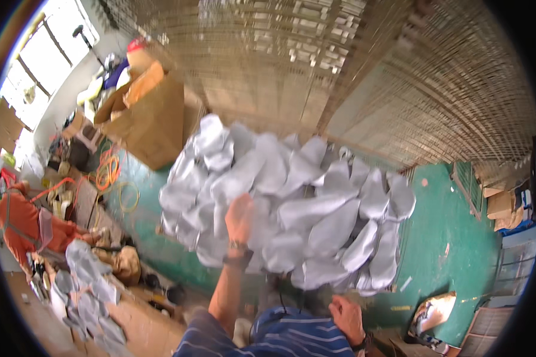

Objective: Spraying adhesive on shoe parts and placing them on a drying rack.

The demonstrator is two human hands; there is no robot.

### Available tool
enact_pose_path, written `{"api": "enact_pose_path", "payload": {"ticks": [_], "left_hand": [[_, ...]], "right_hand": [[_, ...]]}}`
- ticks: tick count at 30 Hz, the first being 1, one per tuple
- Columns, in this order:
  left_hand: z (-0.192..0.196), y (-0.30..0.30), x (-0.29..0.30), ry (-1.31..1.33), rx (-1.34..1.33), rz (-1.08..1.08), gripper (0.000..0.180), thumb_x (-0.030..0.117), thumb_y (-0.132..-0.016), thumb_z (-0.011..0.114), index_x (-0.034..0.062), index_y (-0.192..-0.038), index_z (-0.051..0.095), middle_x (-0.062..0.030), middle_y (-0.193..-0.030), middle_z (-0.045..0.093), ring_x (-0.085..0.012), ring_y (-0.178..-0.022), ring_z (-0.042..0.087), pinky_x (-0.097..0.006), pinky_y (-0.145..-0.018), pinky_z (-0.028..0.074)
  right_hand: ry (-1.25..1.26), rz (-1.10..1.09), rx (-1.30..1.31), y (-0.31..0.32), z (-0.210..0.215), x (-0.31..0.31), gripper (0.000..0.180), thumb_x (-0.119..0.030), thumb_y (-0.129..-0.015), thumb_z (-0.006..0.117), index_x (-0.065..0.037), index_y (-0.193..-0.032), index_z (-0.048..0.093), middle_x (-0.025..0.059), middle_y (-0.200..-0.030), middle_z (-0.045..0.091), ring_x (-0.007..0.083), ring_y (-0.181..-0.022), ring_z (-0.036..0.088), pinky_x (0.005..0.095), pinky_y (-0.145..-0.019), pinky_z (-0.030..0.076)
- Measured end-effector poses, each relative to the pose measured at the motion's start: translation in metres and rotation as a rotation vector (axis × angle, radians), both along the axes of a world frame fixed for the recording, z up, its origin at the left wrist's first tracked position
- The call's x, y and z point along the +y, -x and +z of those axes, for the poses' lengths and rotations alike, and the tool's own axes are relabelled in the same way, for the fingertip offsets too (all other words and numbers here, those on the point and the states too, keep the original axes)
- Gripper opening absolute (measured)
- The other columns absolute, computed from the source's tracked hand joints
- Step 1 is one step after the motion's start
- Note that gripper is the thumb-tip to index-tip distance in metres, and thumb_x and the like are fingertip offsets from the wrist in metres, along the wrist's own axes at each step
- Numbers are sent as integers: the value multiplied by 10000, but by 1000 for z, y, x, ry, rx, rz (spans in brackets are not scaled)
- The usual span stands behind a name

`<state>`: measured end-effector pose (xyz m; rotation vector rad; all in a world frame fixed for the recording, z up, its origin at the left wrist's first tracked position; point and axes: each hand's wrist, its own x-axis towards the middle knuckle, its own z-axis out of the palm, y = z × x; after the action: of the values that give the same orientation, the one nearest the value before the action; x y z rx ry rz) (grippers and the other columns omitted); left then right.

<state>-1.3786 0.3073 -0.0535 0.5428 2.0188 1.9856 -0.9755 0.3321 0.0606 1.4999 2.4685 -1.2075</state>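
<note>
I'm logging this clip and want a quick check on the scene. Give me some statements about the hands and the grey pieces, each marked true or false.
1. The left hand is raised against the pile of grey pieces. True.
2. The right hand holds a grey piece overhead. False: it is low, near the striped shirt.
3. The floor is red. False: it is green.
4. An open cardboard box stands left of the pile. True.

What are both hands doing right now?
Left hand: raised against the heap of grey pieces, grip unclear.
Right hand: low near the striped shirt, grip unclear.
</note>
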Motion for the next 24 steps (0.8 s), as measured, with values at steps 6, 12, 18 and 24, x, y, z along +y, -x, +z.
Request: {"api": "enact_pose_path", "payload": {"ticks": [6, 12, 18, 24], "left_hand": [[160, -20, 62, -145, 255, -213, 263, 131, -920, 663, -7, -1142, 632, -111, -1122, 669, -208, -1054, 632, -310, -924, 479], [299, -60, 109, -289, 829, -266, 303, 109, -854, 677, 44, -1145, 628, -136, -1069, 664, -352, -996, 636, -388, -872, 487], [364, -105, 163, -301, 1022, -321, 330, 148, -857, 693, 47, -1165, 632, -139, -1220, 627, -319, -1153, 591, -406, -980, 467], [386, -150, 245, -17, 1417, -275, 495, 280, -851, 739, 92, -1261, 534, -171, -1527, 336, -398, -1360, 406, -471, -1056, 433]], "right_hand": [[-32, -19, 47, -17, 8, -7, 299, -208, -839, 695, -34, -1081, 681, 152, -937, 716, 311, -803, 704, 398, -725, 550], [-151, 26, 74, -70, 10, -14, 221, -224, -953, 572, -50, -1041, 677, 139, -925, 707, 337, -798, 666, 425, -640, 505], [-335, -27, 149, -151, 3, -29, 310, -283, -918, 618, -68, -1139, 643, 165, -977, 702, 367, -893, 656, 446, -779, 516], [-224, -119, 103, -242, -25, -40, 315, -300, -916, 626, -80, -1141, 648, 152, -953, 705, 353, -887, 658, 438, -791, 510]]}}
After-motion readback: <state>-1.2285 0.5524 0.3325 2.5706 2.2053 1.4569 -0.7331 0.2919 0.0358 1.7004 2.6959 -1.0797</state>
